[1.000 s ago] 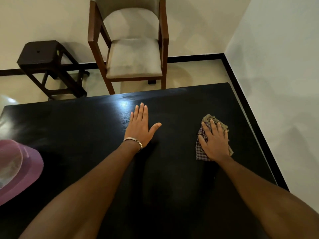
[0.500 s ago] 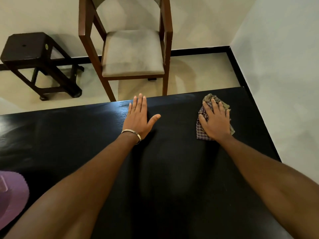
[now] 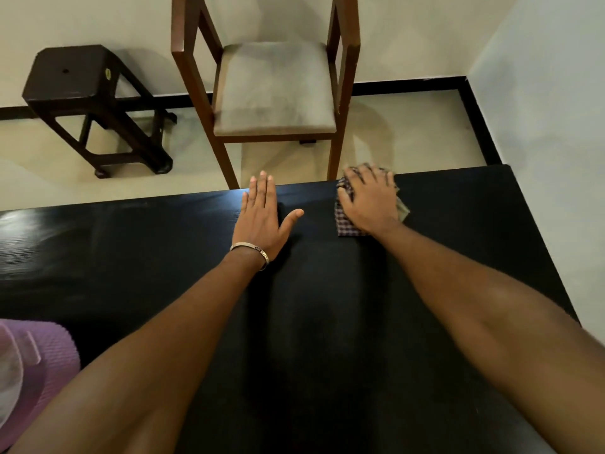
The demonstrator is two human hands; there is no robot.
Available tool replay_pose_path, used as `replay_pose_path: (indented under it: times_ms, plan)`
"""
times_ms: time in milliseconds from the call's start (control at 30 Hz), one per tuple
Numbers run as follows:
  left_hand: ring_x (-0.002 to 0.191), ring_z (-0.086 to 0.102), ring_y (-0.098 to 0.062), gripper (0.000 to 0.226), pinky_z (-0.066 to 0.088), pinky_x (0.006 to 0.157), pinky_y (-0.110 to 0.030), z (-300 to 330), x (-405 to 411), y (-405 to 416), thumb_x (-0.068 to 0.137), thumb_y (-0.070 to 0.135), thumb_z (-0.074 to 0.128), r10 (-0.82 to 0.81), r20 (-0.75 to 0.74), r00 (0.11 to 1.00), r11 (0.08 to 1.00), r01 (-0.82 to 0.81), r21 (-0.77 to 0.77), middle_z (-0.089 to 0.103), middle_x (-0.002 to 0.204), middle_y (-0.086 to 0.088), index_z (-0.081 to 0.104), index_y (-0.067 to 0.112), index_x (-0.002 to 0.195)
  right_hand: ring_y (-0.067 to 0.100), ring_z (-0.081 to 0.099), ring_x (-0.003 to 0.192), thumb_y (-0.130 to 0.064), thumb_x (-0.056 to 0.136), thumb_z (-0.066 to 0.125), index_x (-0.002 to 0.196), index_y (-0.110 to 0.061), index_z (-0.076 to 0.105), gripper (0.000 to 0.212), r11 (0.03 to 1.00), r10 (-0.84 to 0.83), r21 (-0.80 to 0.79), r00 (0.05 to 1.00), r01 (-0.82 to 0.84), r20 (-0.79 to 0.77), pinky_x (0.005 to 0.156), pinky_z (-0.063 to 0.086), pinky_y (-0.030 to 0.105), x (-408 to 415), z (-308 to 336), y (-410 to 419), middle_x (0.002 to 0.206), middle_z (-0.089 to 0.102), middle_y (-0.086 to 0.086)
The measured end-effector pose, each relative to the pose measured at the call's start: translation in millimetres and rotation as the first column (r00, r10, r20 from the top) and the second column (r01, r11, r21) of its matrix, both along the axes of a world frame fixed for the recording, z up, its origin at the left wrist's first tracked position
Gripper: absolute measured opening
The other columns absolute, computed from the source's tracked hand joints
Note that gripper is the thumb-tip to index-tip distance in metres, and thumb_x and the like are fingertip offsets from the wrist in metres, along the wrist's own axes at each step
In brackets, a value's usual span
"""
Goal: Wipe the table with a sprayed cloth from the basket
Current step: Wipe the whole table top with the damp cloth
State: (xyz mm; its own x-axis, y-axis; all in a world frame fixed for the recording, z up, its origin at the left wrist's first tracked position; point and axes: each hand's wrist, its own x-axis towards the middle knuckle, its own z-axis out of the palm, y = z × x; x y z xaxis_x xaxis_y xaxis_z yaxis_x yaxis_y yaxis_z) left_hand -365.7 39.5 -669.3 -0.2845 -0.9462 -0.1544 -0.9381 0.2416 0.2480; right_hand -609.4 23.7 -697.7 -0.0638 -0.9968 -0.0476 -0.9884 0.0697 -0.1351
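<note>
Your right hand [image 3: 368, 204] presses the cloth [image 3: 347, 224] flat at the table's [image 3: 458, 257] far edge; unwiped top lies nearer you. Left hand [image 3: 260, 217] flat, empty, just beside.

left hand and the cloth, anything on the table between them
Nothing: in the head view only bare dark table separates the flat left hand from the checked cloth under the right hand.
</note>
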Motion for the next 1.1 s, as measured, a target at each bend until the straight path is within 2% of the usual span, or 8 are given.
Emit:
replay_pose_path:
  times_ms: [100,233,367,500,600,733,1000,1100]
  plan:
    - [0.149,-0.01,-0.023,0.091,-0.002,0.121,-0.039,3,19,1,0.089,0.07,0.012,0.037,0.002,0.999,0.999,-0.037,-0.02,-0.007,0.162,-0.01,-0.003,0.008,0.154,0.03,0.032,0.143,-0.053,0.096,0.031,0.151,-0.025,0.037,0.062,0.993,0.116,0.024,0.992,-0.117,0.043,0.12,0.014,0.057,59,5,-5,0.153,0.042,0.006]
    - [0.149,-0.008,-0.024,0.093,-0.004,0.121,-0.039,8,47,5,0.087,0.07,0.01,0.106,-0.003,0.994,0.994,-0.106,-0.014,-0.005,0.162,-0.012,-0.001,0.006,0.153,0.031,0.016,0.151,-0.054,0.097,0.031,0.157,-0.027,0.025,0.066,0.965,0.249,0.066,0.965,-0.254,0.075,0.122,0.007,0.056,131,5,-4,0.162,0.026,0.005]
    - [0.149,-0.009,-0.024,0.093,-0.005,0.12,-0.038,11,69,15,0.086,0.07,0.008,0.151,0.032,0.988,0.988,-0.151,-0.008,-0.005,0.162,-0.012,-0.002,0.007,0.153,0.03,0.001,0.153,-0.058,0.095,0.039,0.16,-0.029,0.01,0.077,0.884,0.443,0.123,0.892,-0.451,0.09,0.123,0.001,0.053,183,6,12,0.168,0.005,0.002]
    - [0.149,-0.01,-0.023,0.095,-0.004,0.122,-0.04,12,80,27,0.084,0.071,0.005,0.195,0.057,0.979,0.98,-0.197,0.021,-0.006,0.162,-0.01,-0.002,0.007,0.154,0.028,-0.005,0.154,-0.064,0.092,0.038,0.16,-0.019,-0.003,0.092,0.807,0.572,0.131,0.817,-0.576,0.073,0.123,-0.001,0.053,220,6,50,0.168,-0.004,0.006]
    - [0.149,-0.011,-0.023,0.096,-0.003,0.122,-0.04,14,81,40,0.083,0.072,0.004,0.207,0.072,0.976,0.977,-0.21,0.045,-0.008,0.162,-0.01,-0.004,0.007,0.154,0.03,0.001,0.153,-0.061,0.094,0.038,0.159,-0.015,0.008,0.086,0.766,0.636,0.101,0.772,-0.635,0.025,0.123,0.002,0.052,227,5,84,0.167,0.008,0.011]
    - [0.149,-0.012,-0.024,0.095,-0.003,0.122,-0.042,18,76,59,0.083,0.071,0.005,0.207,0.064,0.976,0.976,-0.211,0.059,-0.009,0.162,-0.01,-0.004,0.008,0.153,0.031,0.009,0.153,-0.056,0.097,0.036,0.158,-0.017,0.022,0.074,0.734,0.668,0.089,0.739,-0.673,0.085,0.123,0.004,0.051,219,8,123,0.163,0.023,0.012]
    - [0.148,-0.013,-0.023,0.095,-0.004,0.121,-0.04,24,55,116,0.084,0.071,0.007,0.224,0.016,0.974,0.969,-0.225,0.103,-0.01,0.162,-0.009,-0.004,0.008,0.153,0.028,0.01,0.152,-0.054,0.098,0.039,0.154,-0.028,0.031,0.063,0.729,0.661,0.077,0.728,-0.681,0.184,0.123,0.007,0.053,180,8,200,0.162,0.027,0.003]
    - [0.148,-0.014,-0.022,0.096,-0.005,0.121,-0.039,26,47,143,0.083,0.072,0.005,0.225,-0.003,0.974,0.968,-0.223,0.114,-0.01,0.162,-0.009,-0.004,0.008,0.153,0.027,0.009,0.153,-0.055,0.096,0.037,0.154,-0.032,0.031,0.062,0.776,0.607,0.069,0.772,-0.627,0.191,0.123,0.006,0.054,156,8,229,0.165,0.019,0.001]
